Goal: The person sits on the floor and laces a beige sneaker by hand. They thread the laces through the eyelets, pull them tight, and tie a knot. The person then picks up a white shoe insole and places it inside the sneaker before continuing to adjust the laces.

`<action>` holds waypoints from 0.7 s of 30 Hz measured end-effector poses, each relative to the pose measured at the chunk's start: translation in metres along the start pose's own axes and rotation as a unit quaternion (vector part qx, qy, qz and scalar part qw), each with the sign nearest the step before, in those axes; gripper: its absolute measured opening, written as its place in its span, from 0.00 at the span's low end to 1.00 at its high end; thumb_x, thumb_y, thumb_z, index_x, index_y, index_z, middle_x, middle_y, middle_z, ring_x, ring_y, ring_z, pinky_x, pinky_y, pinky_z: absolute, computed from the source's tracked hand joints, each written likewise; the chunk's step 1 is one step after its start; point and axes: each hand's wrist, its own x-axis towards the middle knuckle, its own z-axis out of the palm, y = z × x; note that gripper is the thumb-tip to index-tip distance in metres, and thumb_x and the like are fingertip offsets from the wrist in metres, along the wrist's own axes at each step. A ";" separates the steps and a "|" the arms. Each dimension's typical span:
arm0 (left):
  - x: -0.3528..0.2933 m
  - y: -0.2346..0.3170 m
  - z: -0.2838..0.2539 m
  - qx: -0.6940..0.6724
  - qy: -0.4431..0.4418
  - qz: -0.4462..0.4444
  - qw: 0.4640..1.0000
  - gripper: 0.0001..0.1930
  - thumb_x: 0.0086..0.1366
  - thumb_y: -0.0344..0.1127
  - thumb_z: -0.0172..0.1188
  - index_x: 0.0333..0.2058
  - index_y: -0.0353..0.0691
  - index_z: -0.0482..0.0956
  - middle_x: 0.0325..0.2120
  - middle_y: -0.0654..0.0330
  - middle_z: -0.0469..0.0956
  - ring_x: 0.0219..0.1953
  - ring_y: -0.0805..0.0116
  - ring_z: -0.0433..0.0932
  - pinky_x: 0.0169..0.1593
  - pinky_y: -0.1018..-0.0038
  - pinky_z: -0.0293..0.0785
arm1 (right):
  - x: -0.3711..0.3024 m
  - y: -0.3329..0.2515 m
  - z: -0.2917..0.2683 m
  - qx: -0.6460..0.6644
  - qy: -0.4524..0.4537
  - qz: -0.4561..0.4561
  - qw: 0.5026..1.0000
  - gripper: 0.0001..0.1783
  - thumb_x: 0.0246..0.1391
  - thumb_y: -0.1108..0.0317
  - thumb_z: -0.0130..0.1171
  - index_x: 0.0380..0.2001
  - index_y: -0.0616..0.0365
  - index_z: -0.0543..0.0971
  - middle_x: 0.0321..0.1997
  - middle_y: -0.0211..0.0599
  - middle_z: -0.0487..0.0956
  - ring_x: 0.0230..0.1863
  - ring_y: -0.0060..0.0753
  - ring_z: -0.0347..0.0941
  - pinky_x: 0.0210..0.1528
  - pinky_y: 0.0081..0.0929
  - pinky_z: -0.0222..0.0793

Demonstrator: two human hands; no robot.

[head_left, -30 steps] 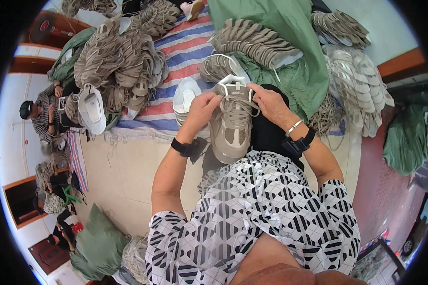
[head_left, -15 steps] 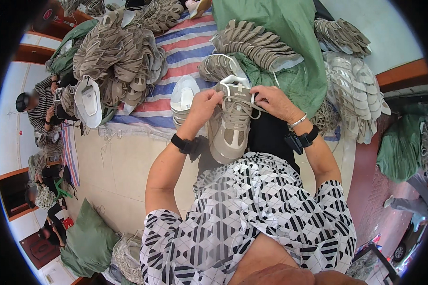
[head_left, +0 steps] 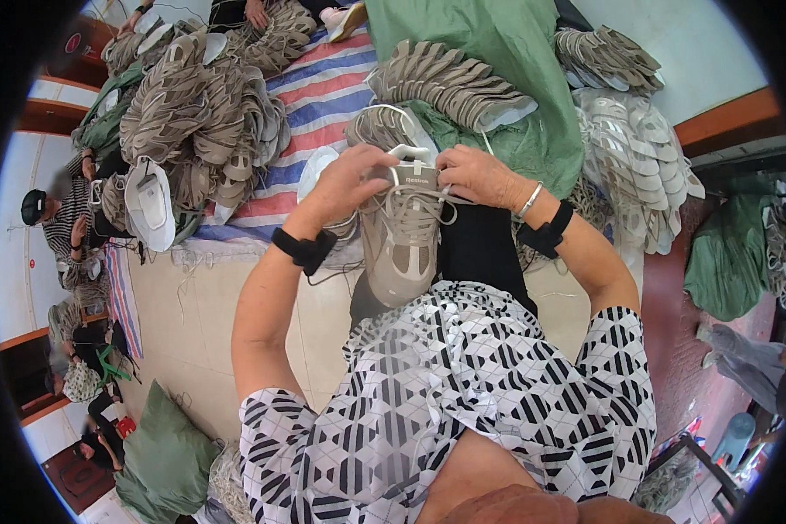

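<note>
A beige and grey sneaker upper (head_left: 401, 253) lies on my lap, toe toward me, with its laces (head_left: 415, 206) threaded through the eyelets. At the left of its tongue (head_left: 420, 177) is my left hand (head_left: 345, 182), fingers bent and thumb against the collar edge. Across from it, my right hand (head_left: 485, 177) has its fingers closed at the right edge by the top eyelets. What exactly each set of fingertips pinches is partly hidden. Just beyond the tongue lies a stack of similar uppers (head_left: 384, 127).
Large piles of uppers (head_left: 179, 113) cover the striped sheet (head_left: 323, 96) at the far left. A row of uppers (head_left: 450, 83) rests on a green sack (head_left: 533, 131); pale uppers (head_left: 633, 166) stand to the right. Co-workers (head_left: 61, 218) sit along the left.
My left hand has opened its grip somewhat and shifted left, its back turned up more. My right hand stays near the upper's right edge. The whole view has shifted slightly.
</note>
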 end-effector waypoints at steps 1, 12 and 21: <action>0.000 -0.002 -0.006 0.010 -0.031 0.010 0.999 0.18 0.51 0.30 0.63 0.43 0.46 0.77 0.38 0.57 0.73 0.44 0.56 0.72 0.50 0.68 0.68 | 0.001 0.003 0.000 0.065 -0.001 0.003 0.998 0.07 0.43 0.69 0.59 0.30 0.53 0.76 0.36 0.34 0.74 0.42 0.41 0.69 0.43 0.36 0.65; -0.002 -0.006 -0.004 -0.017 -0.034 -0.002 0.999 0.12 0.50 0.24 0.63 0.34 0.40 0.73 0.34 0.58 0.71 0.36 0.58 0.75 0.40 0.71 0.72 | 0.020 0.023 0.011 0.203 0.032 0.243 0.948 0.10 0.46 0.66 0.60 0.32 0.59 0.79 0.36 0.41 0.79 0.37 0.36 0.75 0.42 0.30 0.69; -0.009 -0.012 0.002 0.002 0.012 0.005 1.000 0.11 0.50 0.24 0.63 0.32 0.41 0.72 0.33 0.60 0.70 0.35 0.60 0.75 0.38 0.71 0.72 | 0.061 0.003 -0.013 0.131 0.198 0.149 0.960 0.12 0.46 0.63 0.59 0.33 0.58 0.81 0.36 0.39 0.79 0.35 0.40 0.75 0.40 0.34 0.70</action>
